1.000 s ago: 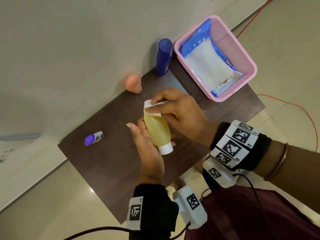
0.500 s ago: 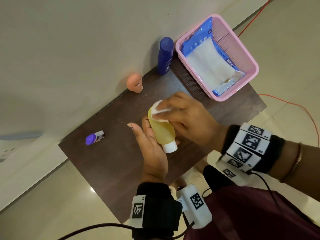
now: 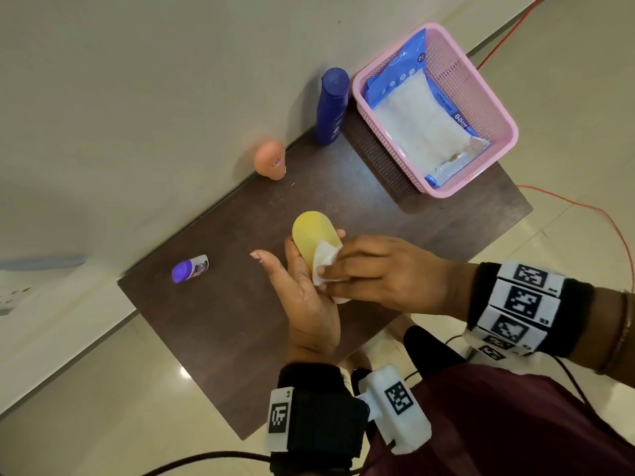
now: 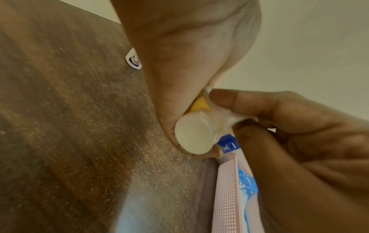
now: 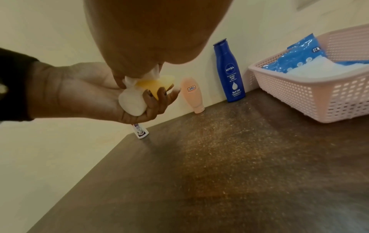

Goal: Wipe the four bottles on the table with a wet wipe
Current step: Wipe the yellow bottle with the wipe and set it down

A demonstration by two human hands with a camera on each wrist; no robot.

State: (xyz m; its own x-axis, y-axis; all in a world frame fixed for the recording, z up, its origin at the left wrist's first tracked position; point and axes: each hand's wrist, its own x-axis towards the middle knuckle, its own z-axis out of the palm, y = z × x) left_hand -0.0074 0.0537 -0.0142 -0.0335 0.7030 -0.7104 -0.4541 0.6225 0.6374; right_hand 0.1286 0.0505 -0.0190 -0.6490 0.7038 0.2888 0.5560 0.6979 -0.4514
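Note:
My left hand [image 3: 302,290] grips a yellow bottle [image 3: 312,235] with a white cap [image 4: 194,135], held above the dark table [image 3: 223,321]. My right hand [image 3: 371,273] pinches a white wet wipe [image 3: 324,262] against the bottle's lower body near the cap. In the right wrist view the wet wipe [image 5: 131,88] wraps the neck of the yellow bottle [image 5: 157,85]. A blue bottle [image 3: 331,108] and a peach bottle [image 3: 270,159] stand by the wall. A small purple-capped bottle [image 3: 190,268] lies at the table's left.
A pink basket [image 3: 481,108] at the back right of the table holds a blue pack of wet wipes [image 3: 419,121]. The wall runs along the table's far edge. An orange cable [image 3: 584,207] lies on the floor to the right.
My right hand has slid the wipe down the yellow bottle from its rounded top end toward the cap. The left hand keeps its hold on the bottle.

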